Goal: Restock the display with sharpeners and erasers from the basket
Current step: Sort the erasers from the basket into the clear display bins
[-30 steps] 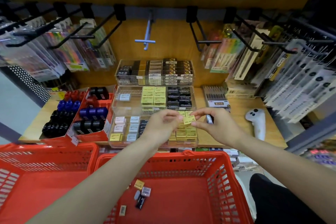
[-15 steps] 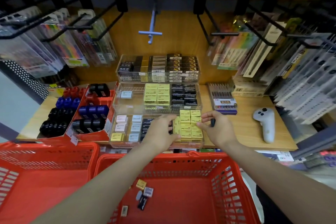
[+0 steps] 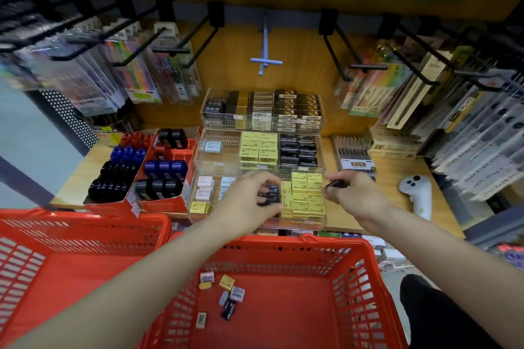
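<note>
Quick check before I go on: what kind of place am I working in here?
Most likely a stationery shop aisle. Packaged pens hang on wall hooks, clear trays on the wooden shelf hold rows of boxed erasers, and a red shopping basket of loose stock sits just below the display.

Bright red baskets point(image 3: 283, 246) in front, red cartons point(image 3: 158, 204) of black, blue and red sharpeners point(image 3: 166, 168). Yellow erasers point(image 3: 307, 193) fill the clear tray point(image 3: 320, 225) beside black ones point(image 3: 297, 150). White controller point(image 3: 416, 193) on pale wood shelf point(image 3: 397, 176).
</note>
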